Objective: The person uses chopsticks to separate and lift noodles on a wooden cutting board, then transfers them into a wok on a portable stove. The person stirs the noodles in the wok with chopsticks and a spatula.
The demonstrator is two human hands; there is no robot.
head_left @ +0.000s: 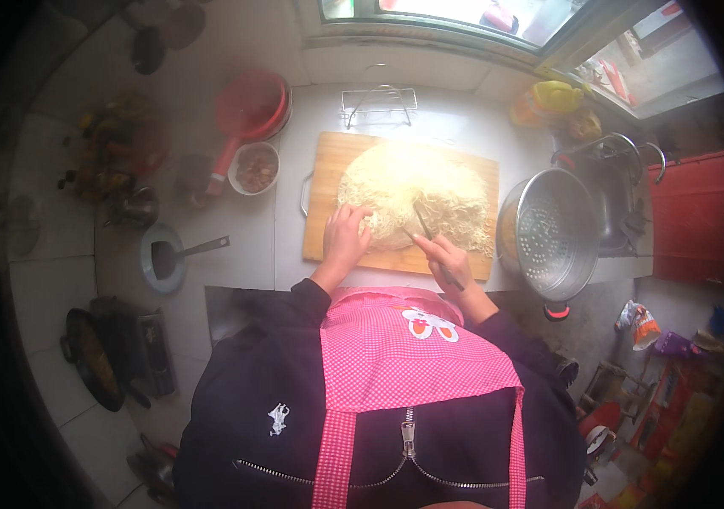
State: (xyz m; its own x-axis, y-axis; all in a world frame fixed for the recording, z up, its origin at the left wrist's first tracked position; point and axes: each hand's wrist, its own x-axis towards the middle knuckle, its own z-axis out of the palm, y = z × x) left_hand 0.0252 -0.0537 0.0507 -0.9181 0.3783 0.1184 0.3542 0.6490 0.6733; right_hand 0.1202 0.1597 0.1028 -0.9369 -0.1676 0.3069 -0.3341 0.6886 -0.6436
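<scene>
A broad heap of thin pale noodles [394, 184] covers most of a wooden cutting board [327, 156], its top washed out by glare. My left hand [344, 237] rests at the heap's near left edge, fingertips touching the noodles. In my right hand [446, 259] is a pair of dark chopsticks [424, 221], gripped near the middle. One tip reaches into the near side of the heap; the other points just left of it. The view is hazy, so strands under the tips are blurred.
Right of the board stands a steel steamer pot [550, 235] with a perforated bottom. To the left are a bowl of brown food pieces [256, 168], a red strainer [254, 105] and a spatula [203, 247] on a plate [177, 277]. A wire rack [380, 102] stands behind the board.
</scene>
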